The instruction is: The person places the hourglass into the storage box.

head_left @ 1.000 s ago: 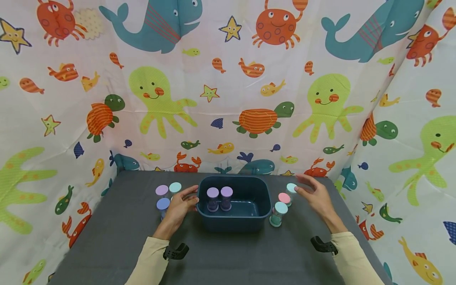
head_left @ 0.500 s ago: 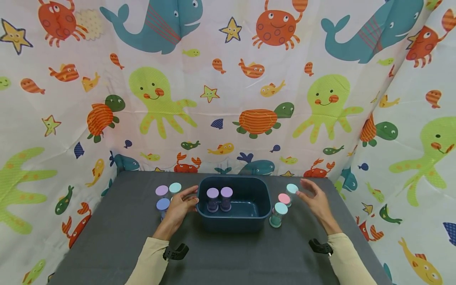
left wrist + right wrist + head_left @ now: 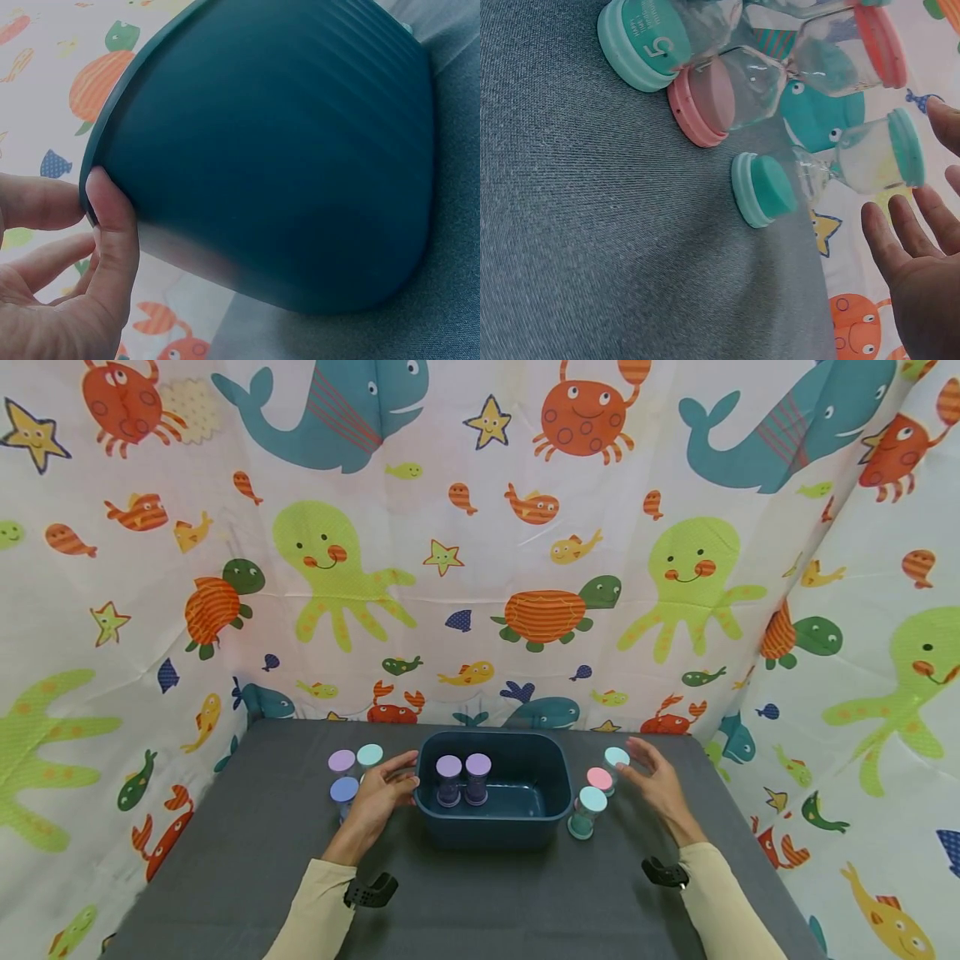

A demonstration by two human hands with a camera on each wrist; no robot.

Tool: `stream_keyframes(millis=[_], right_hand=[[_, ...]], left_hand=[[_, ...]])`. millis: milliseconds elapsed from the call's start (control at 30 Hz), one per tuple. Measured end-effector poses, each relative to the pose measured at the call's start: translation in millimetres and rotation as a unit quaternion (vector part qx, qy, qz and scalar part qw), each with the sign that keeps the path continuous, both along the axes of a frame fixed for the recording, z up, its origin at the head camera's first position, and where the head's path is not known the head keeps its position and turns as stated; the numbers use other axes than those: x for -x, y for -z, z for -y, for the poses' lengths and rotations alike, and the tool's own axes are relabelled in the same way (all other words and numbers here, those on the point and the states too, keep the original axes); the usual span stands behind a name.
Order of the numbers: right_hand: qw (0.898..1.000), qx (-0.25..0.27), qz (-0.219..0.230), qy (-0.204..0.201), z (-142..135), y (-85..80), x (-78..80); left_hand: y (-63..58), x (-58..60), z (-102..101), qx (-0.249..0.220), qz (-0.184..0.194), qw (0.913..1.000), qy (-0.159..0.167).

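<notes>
My left hand (image 3: 381,797) pinches the left rim of a dark teal plastic bin (image 3: 491,833) between thumb and fingers; the left wrist view shows this grip on the bin's wall (image 3: 285,165). Inside the bin, toward its left, two purple-capped hourglasses (image 3: 448,781) stand upright. My right hand (image 3: 660,787) hovers to the right of the bin, its fingers loosely extended and holding nothing. Its fingertips are close to the top of a mint-capped hourglass (image 3: 870,154). Beside that one stand a pink-capped hourglass (image 3: 757,86) and another mint-capped hourglass (image 3: 649,45) marked 5.
Left of the bin, partly behind my left hand, stand a purple-capped hourglass (image 3: 342,762), a mint-capped hourglass (image 3: 370,755) and a blue-capped hourglass (image 3: 344,790). All rest on a grey cloth-covered table (image 3: 517,902). A sea-animal curtain (image 3: 480,568) encloses the back and sides.
My right hand drew slightly away from the far mint-capped hourglass, then came back closer to it, with the forearm shifting left. My left hand, the bin and the hourglasses stay in place.
</notes>
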State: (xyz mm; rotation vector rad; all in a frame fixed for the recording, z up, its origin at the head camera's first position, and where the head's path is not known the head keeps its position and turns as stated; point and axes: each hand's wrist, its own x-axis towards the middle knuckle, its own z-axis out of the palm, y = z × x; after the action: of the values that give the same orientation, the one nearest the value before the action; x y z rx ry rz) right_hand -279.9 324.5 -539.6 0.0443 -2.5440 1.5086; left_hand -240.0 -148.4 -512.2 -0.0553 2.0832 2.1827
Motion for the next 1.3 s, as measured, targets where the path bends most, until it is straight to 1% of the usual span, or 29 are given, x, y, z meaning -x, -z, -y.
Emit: stream_keyframes(millis=[233,533,867,967,1100,1300], right_hand=[[1.0,0.011,0.025,-0.004,2.9,7.8,3.8],[0.999,0.012,0.045,0.009,4.3,12.0,3.8],[0.999,0.014,0.039,0.024,4.0,13.4,3.6],[0.999,0.01,0.043,0.024,2.5,9.8,2.2],[0.999,0.007,0.043,0.023,-0.6,-0.2,0.0],[0.999,-0.027,0.022,0.027,-4.3,-19.2,-3.4]], left_hand=[[0.3,-0.1,0.2,-0.008,0.0,1.0,0.004],[-0.1,-0.4,-0.2,-0.004,-0.001,1.0,0.006],[1.3,1.1,-1.0,-0.002,0.001,1.0,0.006],[1.4,1.1,-0.8,-0.003,0.002,1.0,0.005],[0.5,0.9,-0.1,-0.004,0.002,1.0,0.005],[0.0,1.2,1.5,-0.001,0.003,1.0,0.004]])
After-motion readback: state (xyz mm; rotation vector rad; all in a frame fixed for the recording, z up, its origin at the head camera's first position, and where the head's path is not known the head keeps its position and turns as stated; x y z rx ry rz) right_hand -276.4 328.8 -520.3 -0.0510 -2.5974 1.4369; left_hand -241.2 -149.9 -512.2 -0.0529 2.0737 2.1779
